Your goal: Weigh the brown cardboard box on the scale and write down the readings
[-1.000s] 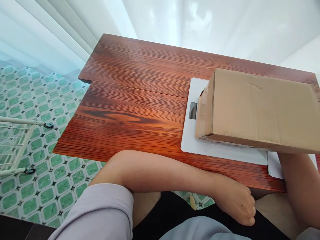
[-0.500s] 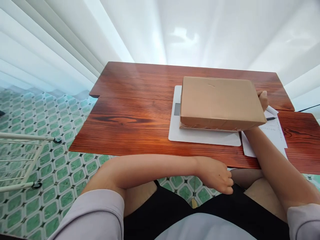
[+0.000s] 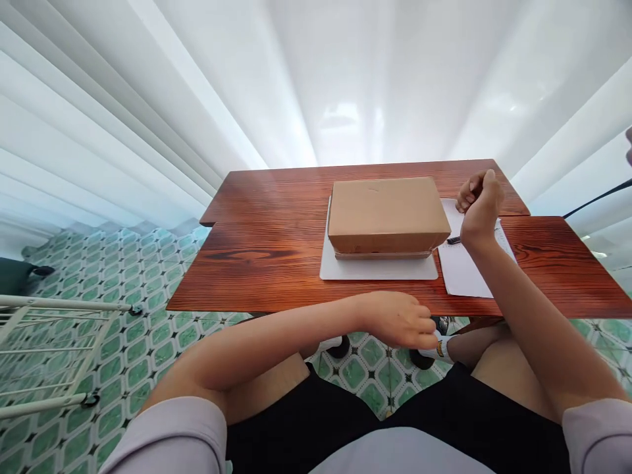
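My right hand (image 3: 480, 203) is raised at the right of a brown cardboard box (image 3: 388, 205), apart from it, with its fingers curled in and nothing seen in them. The box lies flat on a thin white scale (image 3: 385, 268), whose display it hides. My left hand (image 3: 397, 319) hovers before the table's front edge, its fingers bent and held together, with no object visible in it. Below my right wrist lie sheets of white paper (image 3: 467, 273), with a black pen (image 3: 453, 241) on them.
The wooden table (image 3: 247, 263) has a stepped outline at both sides. White curtains (image 3: 296, 79) hang behind it. A white metal rack (image 3: 64, 349) on castors stands at the left on green tiles. A dark cord (image 3: 597, 197) runs at the right, near a blurred shape at the frame's edge.
My right hand has come out from behind the box and risen over the paper. The box sits more squarely on the scale. My left hand stays low in front. The view has shifted.
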Available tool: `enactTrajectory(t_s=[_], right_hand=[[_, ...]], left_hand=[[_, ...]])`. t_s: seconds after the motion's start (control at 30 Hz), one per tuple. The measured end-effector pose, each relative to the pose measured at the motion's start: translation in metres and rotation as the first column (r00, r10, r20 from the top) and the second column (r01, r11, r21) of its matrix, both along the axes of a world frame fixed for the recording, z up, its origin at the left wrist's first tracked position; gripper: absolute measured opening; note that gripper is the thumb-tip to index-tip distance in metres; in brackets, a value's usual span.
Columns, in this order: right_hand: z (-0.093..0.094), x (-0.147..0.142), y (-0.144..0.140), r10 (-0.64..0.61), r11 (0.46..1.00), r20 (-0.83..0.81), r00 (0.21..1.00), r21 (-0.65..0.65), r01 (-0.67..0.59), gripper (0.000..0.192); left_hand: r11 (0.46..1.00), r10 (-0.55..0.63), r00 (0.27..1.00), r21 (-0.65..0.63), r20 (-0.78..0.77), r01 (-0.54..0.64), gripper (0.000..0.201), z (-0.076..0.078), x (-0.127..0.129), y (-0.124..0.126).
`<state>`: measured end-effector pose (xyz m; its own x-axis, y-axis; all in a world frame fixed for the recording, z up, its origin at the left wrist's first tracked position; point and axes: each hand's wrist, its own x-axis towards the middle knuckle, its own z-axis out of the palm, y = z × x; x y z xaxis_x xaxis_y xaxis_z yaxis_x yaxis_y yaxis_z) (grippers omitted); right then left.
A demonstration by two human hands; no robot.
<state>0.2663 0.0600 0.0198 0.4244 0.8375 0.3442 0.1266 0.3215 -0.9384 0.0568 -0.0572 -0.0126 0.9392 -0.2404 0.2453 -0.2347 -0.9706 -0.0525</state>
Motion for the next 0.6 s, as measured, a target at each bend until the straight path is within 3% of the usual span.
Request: enactTrajectory(t_s=[0.07, 0.13, 0.17, 0.23, 0.33, 0.4, 0.47, 0.53, 0.6], right_hand=[[0.006, 0.006, -0.01, 0.021, 1.0, -0.005, 1.0, -0.01, -0.021, 0.044], [0.01, 0.01, -0.021, 0.024, 0.999, 0.02, 0.999, -0.031, -0.024, 0.033], [0.01, 0.011, -0.027, 0.028, 0.998, 0.038, 0.999, -0.052, -0.026, 0.029], [0.009, 0.012, -0.037, 0.057, 0.993, 0.064, 0.996, -0.11, -0.05, 0.028], [-0.001, 0.011, -0.048, 0.139, 0.972, 0.073, 0.988, -0.203, -0.122, 0.037], [-0.008, 0.008, -0.052, 0.195, 0.953, 0.081, 0.977, -0.249, -0.17, 0.045], [-0.014, 0.003, -0.055, 0.226, 0.941, 0.096, 0.969, -0.278, -0.192, 0.051], [-0.017, -0.004, -0.058, 0.235, 0.935, 0.11, 0.966, -0.296, -0.194, 0.056], [-0.018, -0.01, -0.061, 0.24, 0.932, 0.121, 0.963, -0.306, -0.194, 0.057]], left_hand=[[0.993, 0.12, 0.988, 0.002, 0.101, -0.121, 0.017, 0.025, -0.011, 0.009], [0.955, 0.296, 0.907, -0.1, 0.301, -0.279, 0.019, 0.048, -0.025, 0.018], [0.925, 0.379, 0.828, -0.204, 0.414, -0.321, 0.024, 0.057, -0.032, 0.022], [0.813, 0.581, 0.598, -0.433, 0.552, -0.391, 0.033, 0.068, -0.049, 0.03], [0.587, 0.808, 0.19, -0.729, 0.558, -0.352, 0.038, 0.067, -0.073, 0.041], [0.423, 0.903, 0.043, -0.869, 0.427, -0.255, 0.042, 0.056, -0.086, 0.05], [0.216, 0.976, -0.001, -0.965, 0.218, -0.148, 0.048, 0.041, -0.097, 0.058], [-0.004, 0.999, 0.033, -0.999, -0.005, -0.048, 0.057, 0.026, -0.103, 0.063], [-0.149, 0.985, 0.09, -0.989, -0.146, 0.025, 0.067, 0.016, -0.103, 0.065]])
